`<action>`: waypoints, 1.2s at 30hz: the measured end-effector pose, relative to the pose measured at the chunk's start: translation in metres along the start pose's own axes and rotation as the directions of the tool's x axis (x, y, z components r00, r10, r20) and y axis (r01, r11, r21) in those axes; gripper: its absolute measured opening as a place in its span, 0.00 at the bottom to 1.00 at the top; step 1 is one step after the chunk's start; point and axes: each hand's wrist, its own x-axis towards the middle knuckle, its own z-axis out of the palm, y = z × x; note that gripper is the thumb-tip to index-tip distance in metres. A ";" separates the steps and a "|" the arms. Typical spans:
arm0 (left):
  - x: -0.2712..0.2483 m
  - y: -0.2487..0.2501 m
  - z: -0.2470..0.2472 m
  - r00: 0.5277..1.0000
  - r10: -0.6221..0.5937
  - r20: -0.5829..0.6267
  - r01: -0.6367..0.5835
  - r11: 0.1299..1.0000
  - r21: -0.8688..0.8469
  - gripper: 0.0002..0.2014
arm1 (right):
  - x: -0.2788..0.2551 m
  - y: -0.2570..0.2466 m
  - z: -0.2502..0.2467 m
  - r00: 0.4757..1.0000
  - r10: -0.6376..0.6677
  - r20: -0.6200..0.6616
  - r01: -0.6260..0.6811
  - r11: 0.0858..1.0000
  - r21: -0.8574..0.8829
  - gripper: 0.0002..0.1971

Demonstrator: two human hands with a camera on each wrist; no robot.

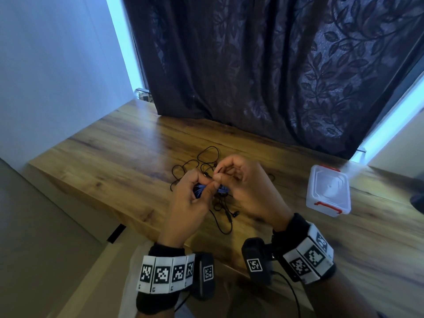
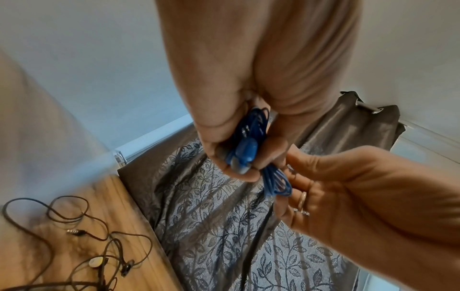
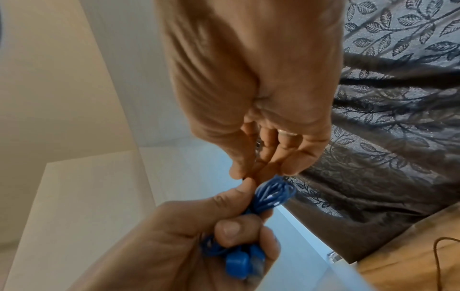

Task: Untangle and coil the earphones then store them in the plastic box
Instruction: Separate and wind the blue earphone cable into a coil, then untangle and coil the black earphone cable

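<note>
A coiled bundle of blue earphones is held above the wooden table, gripped in my left hand between thumb and curled fingers. The blue earbuds stick out of that fist. My right hand pinches the free loop end of the blue coil with thumb and fingertips. A tangled pair of black earphones lies loose on the table under and behind both hands, its plug showing in the left wrist view. The clear plastic box with red latches stands shut to the right.
A dark leaf-patterned curtain hangs along the table's far edge. The table's left edge drops off beside a pale wall. A dark object sits at the far right edge of the view.
</note>
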 end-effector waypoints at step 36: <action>-0.001 -0.024 -0.024 0.946 -0.174 -0.272 0.186 0.982 0.020 0.06 | -0.027 0.143 -0.042 0.942 0.152 -0.300 -0.324 0.651 -0.686 0.07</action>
